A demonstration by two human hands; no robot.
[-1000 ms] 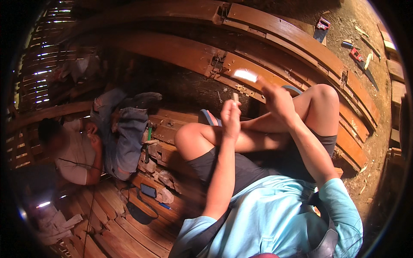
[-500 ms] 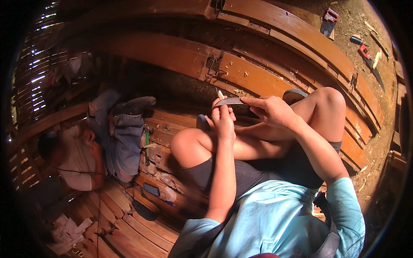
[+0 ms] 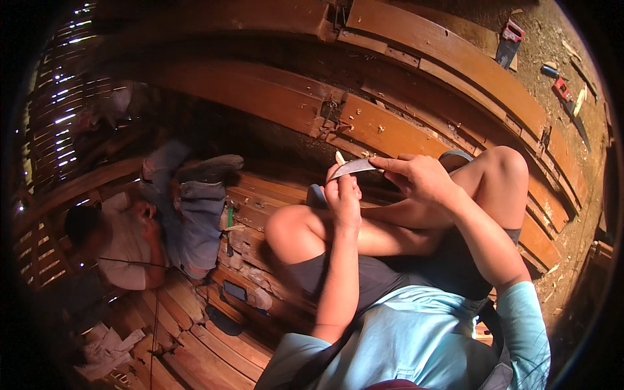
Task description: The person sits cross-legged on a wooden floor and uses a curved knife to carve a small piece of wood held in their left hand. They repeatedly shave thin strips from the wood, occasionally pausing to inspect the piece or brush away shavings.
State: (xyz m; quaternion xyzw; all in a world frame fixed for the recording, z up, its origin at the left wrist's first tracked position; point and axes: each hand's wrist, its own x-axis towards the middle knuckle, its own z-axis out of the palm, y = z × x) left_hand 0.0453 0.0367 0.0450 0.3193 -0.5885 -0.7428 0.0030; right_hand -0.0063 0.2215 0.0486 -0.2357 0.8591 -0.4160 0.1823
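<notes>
Above my crossed legs, my left hand [image 3: 344,199] is closed around a small pale piece of wood [image 3: 340,158], whose tip pokes up past the fingers. A knife [image 3: 354,167] with a curved metal blade lies across that wood, its point toward the left. My right hand [image 3: 421,180] grips the knife, the index finger stretched along the back of the blade. The handle is hidden inside the right palm. A few shavings cling near the blade by the right fingertip.
Long brown wooden beams [image 3: 448,68] run past my feet, scattered with shavings. Two red-handled saws [image 3: 511,42] lie on the dirt floor at far right. A co-worker [image 3: 133,240] sits at left on wooden slats. Between us are a green-handled tool [image 3: 230,218] and a phone [image 3: 234,290].
The knife has tilted, its handle end now higher, and shavings show at the blade. The whole view has shifted slightly, moving the surroundings right and down.
</notes>
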